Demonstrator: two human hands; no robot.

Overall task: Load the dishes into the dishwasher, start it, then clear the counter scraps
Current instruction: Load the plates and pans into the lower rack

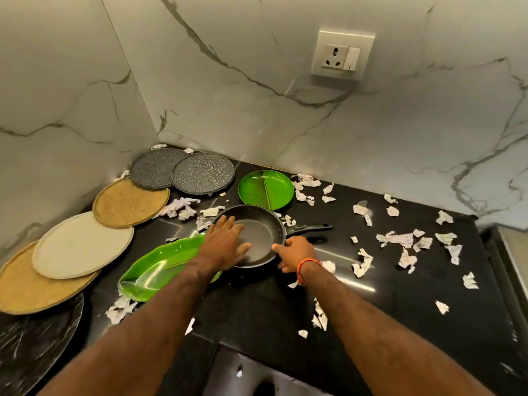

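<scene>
A small black frying pan (258,224) sits on the black counter (257,304), its handle pointing right. My left hand (225,241) lies over the pan's left rim with fingers spread and the thumb inside the bowl. My right hand (294,252) grips the near right rim close to the handle's base. A green leaf-shaped plate (155,267) lies partly under my left forearm. A round green plate (265,190) rests behind the pan. Torn paper scraps (400,240) litter the counter.
Along the left wall lie overlapping round plates: two speckled grey (183,171), two tan (130,202), one cream (81,245), and a dark marbled one (34,341) at the near left. A wall socket (341,55) is above. The counter's right edge (497,252) drops off.
</scene>
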